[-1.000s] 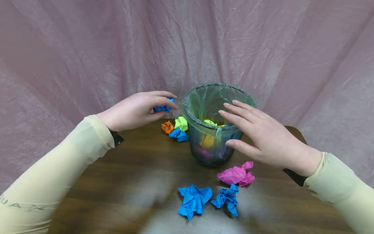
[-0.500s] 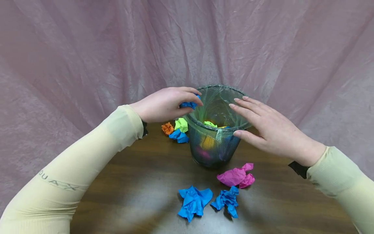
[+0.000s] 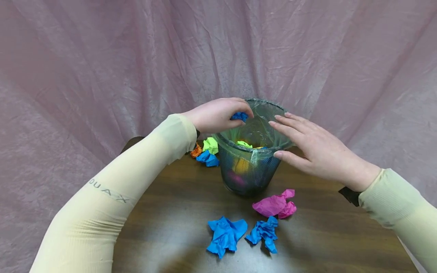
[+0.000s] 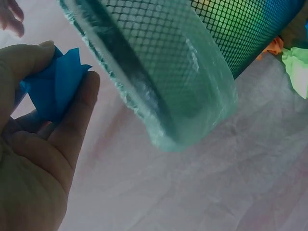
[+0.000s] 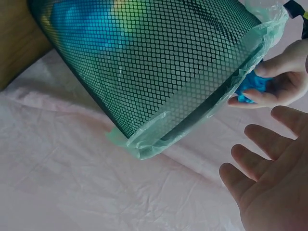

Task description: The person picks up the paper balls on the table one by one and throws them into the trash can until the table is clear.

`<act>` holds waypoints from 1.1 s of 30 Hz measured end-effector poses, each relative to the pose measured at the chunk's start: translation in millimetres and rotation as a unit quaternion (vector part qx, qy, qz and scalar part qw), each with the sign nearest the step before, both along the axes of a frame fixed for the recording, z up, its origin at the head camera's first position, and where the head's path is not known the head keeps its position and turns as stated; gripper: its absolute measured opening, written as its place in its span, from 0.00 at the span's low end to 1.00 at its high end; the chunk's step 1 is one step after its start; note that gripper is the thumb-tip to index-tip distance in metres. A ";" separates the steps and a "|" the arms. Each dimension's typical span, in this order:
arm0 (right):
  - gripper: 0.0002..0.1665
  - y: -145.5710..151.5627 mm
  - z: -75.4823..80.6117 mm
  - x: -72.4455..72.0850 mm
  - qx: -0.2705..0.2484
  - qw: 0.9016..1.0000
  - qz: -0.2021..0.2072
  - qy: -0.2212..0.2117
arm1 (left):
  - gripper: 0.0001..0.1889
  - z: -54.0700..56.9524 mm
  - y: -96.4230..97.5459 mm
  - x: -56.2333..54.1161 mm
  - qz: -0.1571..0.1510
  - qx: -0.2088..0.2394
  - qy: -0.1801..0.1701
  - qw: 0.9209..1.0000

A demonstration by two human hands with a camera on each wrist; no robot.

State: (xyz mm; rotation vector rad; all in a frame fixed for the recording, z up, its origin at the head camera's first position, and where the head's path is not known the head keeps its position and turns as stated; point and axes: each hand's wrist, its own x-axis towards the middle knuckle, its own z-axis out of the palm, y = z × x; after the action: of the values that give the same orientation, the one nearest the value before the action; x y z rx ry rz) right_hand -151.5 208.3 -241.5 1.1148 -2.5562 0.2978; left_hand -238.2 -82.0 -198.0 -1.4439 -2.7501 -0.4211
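My left hand [image 3: 220, 115] pinches a crumpled blue paper ball [image 3: 240, 116] over the left part of the bin's mouth. In the left wrist view that blue paper [image 4: 55, 86] sits between thumb and fingers, just outside the rim from that angle. The black mesh wastebasket [image 3: 244, 176] is lined with a thin green plastic bag [image 3: 254, 156]. Inside lie yellow-green paper [image 3: 244, 144] and other coloured papers, blurred through the mesh. At the bin's right rim my right hand [image 3: 314, 151] is spread with straight fingers, holding nothing; the right wrist view shows its palm [image 5: 281, 187].
Left of the bin lie crumpled orange paper [image 3: 196, 151], lime paper [image 3: 210, 145] and blue paper [image 3: 208, 159]. In front are pink paper [image 3: 275, 204] and two blue papers [image 3: 226, 236] on the brown wooden table [image 3: 164, 212]. A pink curtain [image 3: 205, 49] hangs behind.
My left hand has carried the blue paper ball rightward, from left of the bin to over its mouth. The right hand has shifted slightly right.
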 end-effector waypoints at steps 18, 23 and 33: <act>0.44 -2.9 -5.5 5.4 0.002 1.000 0.002 0.000 | 0.20 -14.7 4.8 -1.4 0.030 -0.072 0.002 0.997; 0.44 -1.5 -6.5 5.8 0.004 1.000 0.001 -0.003 | 0.26 -14.8 4.5 -1.4 0.036 -0.078 0.000 0.996; 0.44 2.0 -7.4 3.9 0.008 1.000 -0.002 -0.003 | 0.33 -14.5 2.9 0.7 0.050 -0.067 -0.012 0.996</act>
State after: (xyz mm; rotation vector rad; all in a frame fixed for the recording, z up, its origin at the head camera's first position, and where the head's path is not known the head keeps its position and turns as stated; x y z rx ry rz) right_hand -147.5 210.3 -248.9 1.1166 -2.5696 0.2793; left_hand -237.5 -79.2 -212.4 -1.3261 -2.9048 -0.2584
